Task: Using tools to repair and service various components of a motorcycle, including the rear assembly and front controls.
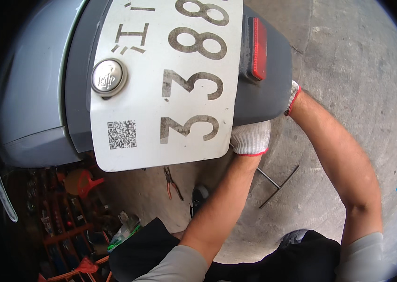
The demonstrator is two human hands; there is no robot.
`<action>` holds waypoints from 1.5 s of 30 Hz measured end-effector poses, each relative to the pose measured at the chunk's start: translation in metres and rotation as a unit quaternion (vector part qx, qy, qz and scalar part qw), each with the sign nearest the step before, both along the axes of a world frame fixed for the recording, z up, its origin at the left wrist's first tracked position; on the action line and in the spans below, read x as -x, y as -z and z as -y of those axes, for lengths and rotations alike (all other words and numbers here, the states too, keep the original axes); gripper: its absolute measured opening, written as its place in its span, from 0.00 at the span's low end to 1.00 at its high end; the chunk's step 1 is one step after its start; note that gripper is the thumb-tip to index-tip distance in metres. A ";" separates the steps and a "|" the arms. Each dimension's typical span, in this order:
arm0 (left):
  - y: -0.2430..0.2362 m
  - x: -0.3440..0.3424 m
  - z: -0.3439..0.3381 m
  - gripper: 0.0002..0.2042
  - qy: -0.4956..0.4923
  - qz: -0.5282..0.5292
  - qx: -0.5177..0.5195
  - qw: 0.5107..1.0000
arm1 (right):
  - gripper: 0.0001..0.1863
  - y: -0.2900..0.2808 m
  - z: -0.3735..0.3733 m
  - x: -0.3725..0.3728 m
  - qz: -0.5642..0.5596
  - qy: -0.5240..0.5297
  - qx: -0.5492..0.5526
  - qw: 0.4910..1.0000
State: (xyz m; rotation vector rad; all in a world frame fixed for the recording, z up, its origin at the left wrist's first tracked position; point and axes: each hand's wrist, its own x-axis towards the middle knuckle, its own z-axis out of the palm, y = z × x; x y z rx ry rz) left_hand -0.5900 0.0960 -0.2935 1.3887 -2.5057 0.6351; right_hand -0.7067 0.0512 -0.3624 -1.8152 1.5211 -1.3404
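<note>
A white licence plate [149,98] with dark characters fills the upper middle of the view, mounted on the dark grey rear mudguard [266,101] of a vehicle. A round silver cap [108,76] sits on the plate's left side, and a red reflector [259,49] on the mudguard. Both my hands wear white knit gloves with red cuffs. My left hand [252,137] reaches under the mudguard's near end, beside the plate's corner. My right hand [294,97] goes behind the mudguard from its right side. The fingers of both, and anything they hold, are hidden.
Pale bodywork [36,84] rises at the left. On the concrete floor lie pliers [174,184] with orange handles and a T-handle wrench [278,188]. A tool rack [69,232] with orange-red dividers stands lower left, near a green-and-clear plastic package [124,231]. My shoes [200,195] show below.
</note>
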 end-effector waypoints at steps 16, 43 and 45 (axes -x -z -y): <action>0.099 -0.156 -0.082 0.18 -0.252 -0.350 -0.327 0.841 | 0.17 0.036 -0.274 -0.124 -0.113 0.044 -0.270 0.955; -0.014 -0.045 -0.060 0.10 -0.066 -0.756 -0.638 0.130 | 0.22 -0.075 -0.237 -0.021 0.884 -0.110 -0.222 0.397; -0.014 -0.043 -0.060 0.10 -0.063 -0.753 -0.642 0.130 | 0.22 -0.082 -0.232 -0.016 0.893 -0.087 -0.232 0.376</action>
